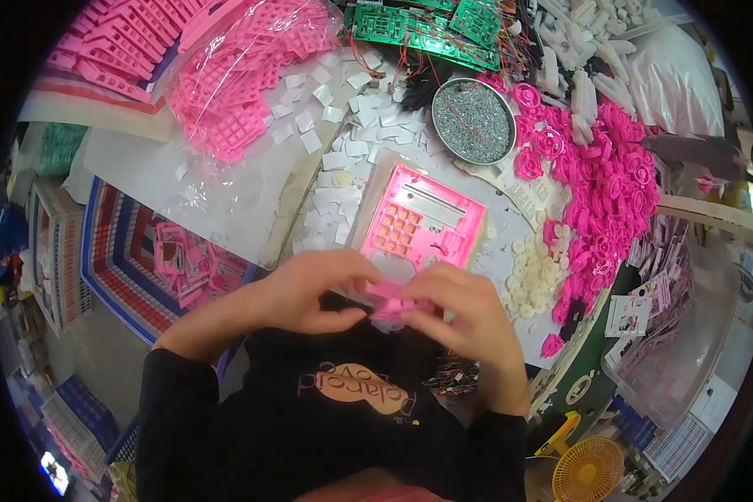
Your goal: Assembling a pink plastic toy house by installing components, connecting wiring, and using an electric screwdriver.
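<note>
Both hands meet close to the person's chest, at the near edge of the bench [226, 209]. The left hand [314, 289] and the right hand [464, 309] pinch a small pink plastic piece [393, 299] between their fingertips. Just beyond them lies a pink keypad casing [422, 222]. To its right sit a heap of small white discs [531, 276] and a pile of pink wheels [602, 192]. Farther off stands a round tin of screws [474, 120], with green circuit boards [427, 29] behind it.

A keypad housing [422, 222] lies just beyond both hands, screw dish [474, 121] behind it.
</note>
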The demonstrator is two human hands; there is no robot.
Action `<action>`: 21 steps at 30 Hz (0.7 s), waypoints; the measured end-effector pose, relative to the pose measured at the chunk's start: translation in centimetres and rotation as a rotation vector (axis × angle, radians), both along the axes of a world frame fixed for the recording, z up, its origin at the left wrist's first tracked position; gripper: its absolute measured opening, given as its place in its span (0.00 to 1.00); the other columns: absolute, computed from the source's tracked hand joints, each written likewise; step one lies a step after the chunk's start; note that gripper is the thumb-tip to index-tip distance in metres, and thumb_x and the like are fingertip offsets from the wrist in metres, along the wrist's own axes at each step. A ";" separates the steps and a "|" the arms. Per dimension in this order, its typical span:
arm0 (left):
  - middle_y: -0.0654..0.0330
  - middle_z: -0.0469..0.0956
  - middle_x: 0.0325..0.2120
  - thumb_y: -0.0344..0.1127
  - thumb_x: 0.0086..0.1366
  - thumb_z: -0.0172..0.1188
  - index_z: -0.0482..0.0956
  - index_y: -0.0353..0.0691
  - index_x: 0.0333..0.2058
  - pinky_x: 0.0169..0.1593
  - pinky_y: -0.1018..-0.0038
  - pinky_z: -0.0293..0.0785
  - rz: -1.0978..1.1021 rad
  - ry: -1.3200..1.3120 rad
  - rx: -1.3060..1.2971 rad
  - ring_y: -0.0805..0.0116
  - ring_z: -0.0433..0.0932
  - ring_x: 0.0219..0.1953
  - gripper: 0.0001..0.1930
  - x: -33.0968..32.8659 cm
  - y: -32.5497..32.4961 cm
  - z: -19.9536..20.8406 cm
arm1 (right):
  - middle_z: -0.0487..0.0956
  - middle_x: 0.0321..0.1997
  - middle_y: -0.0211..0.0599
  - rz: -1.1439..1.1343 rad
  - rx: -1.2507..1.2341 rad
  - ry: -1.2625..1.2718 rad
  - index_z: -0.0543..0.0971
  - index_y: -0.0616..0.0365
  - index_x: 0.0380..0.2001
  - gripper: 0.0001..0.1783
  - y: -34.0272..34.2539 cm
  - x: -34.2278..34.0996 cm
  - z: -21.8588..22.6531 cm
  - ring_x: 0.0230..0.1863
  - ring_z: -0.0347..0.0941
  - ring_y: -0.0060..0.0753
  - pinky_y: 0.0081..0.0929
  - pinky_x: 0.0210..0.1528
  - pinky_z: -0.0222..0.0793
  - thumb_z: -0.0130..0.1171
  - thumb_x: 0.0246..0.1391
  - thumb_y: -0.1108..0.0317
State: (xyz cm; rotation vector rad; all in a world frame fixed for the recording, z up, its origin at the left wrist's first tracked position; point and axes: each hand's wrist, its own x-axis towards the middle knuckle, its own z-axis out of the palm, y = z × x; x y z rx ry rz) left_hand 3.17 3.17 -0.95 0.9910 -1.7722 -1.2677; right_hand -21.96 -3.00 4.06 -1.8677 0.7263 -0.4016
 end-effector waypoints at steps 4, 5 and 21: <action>0.58 0.79 0.37 0.19 0.58 0.61 0.79 0.34 0.45 0.37 0.78 0.73 0.203 -0.025 0.168 0.74 0.79 0.37 0.15 1.7 0.0 -0.6 | 0.79 0.33 0.39 -0.039 0.019 0.150 0.82 0.60 0.41 0.12 -4.2 1.3 -3.2 0.30 0.76 0.35 0.29 0.34 0.73 0.66 0.53 0.69; 0.58 0.79 0.37 0.19 0.59 0.61 0.79 0.34 0.45 0.37 0.79 0.73 0.256 -0.013 0.175 0.74 0.79 0.36 0.14 1.9 -0.2 -0.8 | 0.79 0.34 0.39 -0.078 0.012 0.151 0.82 0.61 0.41 0.12 -4.9 1.7 -3.9 0.30 0.77 0.35 0.29 0.34 0.73 0.66 0.53 0.69; 0.61 0.79 0.32 0.27 0.61 0.62 0.81 0.37 0.41 0.31 0.78 0.70 0.464 -0.365 -0.127 0.74 0.76 0.28 0.09 4.9 -7.6 1.4 | 0.60 0.73 0.53 0.087 -0.669 0.450 0.65 0.66 0.66 0.52 1.1 2.2 -4.6 0.75 0.52 0.55 0.65 0.69 0.49 0.65 0.47 0.39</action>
